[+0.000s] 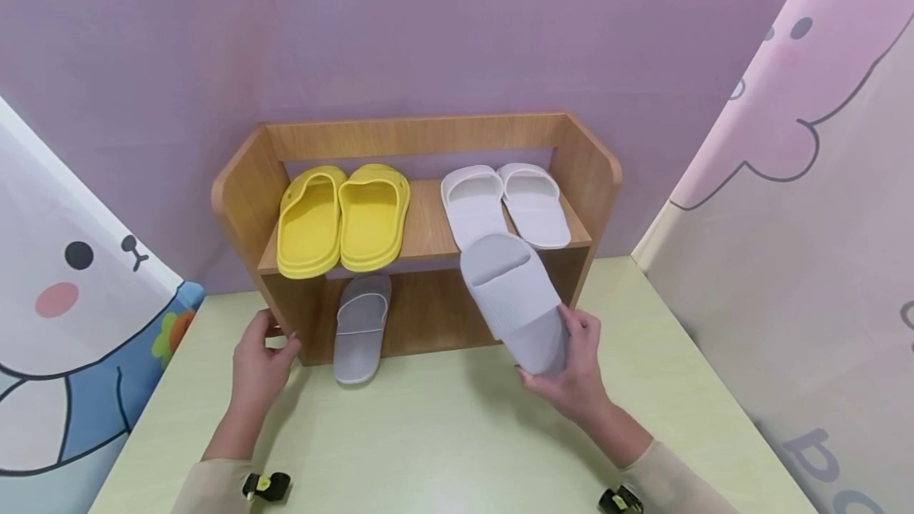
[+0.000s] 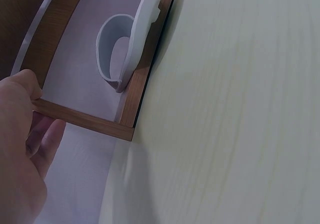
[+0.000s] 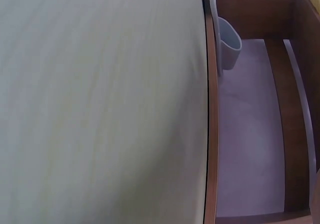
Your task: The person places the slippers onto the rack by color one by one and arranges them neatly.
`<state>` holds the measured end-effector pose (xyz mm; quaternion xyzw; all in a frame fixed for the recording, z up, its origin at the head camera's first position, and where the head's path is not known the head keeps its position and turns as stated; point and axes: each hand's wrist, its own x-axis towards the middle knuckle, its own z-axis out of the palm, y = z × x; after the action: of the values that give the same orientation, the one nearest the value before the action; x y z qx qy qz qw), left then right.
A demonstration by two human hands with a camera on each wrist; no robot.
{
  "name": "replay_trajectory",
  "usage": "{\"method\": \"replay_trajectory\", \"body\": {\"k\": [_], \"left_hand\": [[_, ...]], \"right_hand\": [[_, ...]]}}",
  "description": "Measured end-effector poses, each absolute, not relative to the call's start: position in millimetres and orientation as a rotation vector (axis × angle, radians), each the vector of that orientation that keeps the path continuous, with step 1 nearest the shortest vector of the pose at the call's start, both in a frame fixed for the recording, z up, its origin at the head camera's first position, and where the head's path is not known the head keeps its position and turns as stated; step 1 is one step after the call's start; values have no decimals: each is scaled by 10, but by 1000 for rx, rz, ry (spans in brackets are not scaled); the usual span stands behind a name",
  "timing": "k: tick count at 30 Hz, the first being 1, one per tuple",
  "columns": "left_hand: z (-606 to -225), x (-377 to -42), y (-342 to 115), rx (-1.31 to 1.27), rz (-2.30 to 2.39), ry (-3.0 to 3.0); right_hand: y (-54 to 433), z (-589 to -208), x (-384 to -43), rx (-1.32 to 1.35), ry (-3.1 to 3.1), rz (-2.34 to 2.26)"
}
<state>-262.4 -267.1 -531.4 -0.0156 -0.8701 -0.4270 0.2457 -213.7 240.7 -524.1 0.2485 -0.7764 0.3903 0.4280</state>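
Observation:
My right hand (image 1: pixel 574 375) grips a grey slipper (image 1: pixel 524 296) by its heel end, toe tilted up toward the rack, in front of the right half of a wooden shoe rack (image 1: pixel 421 137). Its mate, another grey slipper (image 1: pixel 359 347), lies on the lower shelf at the left, heel toward me; the left wrist view shows this slipper (image 2: pixel 142 31) side-on. With thumb and fingers on either side, my left hand (image 1: pixel 263 363) pinches the front edge of the rack's left side panel (image 2: pixel 85 118). The right wrist view barely catches the right hand (image 3: pixel 316 199).
Yellow clogs (image 1: pixel 309 220) stand on the upper shelf at the left, white slippers (image 1: pixel 537 209) at the right. The rack sits on a pale table (image 1: pixel 428 435) against a purple backdrop (image 1: pixel 457 30). Cartoon-printed cloths (image 1: pixel 107 324) border both sides.

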Motion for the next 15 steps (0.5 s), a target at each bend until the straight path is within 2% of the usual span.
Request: {"method": "replay_trajectory", "body": {"k": [15], "left_hand": [[-5314,-2627,-2674,-42,-1165,-2382]], "right_hand": [[2288,-5270,-2105,724,-2116,921]]}}
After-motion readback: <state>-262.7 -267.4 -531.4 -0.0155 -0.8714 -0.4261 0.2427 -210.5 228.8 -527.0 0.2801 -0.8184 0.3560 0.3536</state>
